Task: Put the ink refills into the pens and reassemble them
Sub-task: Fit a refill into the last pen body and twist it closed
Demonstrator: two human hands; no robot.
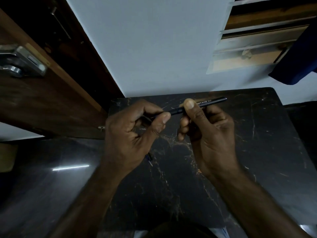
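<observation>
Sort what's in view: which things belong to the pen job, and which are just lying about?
Job: black pen, pinched by left hand and right hand; slim blue piece on the marble slab, possibly a refill.
Lying about: door handle, window louvres, blue cloth.

Pen [211, 101], near centre: a smooth, matt black barrel, seemingly plastic, printed with pale lettering. Table top [257, 134], at 6 o'clock: glossy black stone, veined in gold and finely scratched. Door [42, 100], at 9 o'clock: dark wood, fitted with a bright metal lock [22, 60]. Wall [154, 48], at 12 o'clock: matt pale paint.
</observation>
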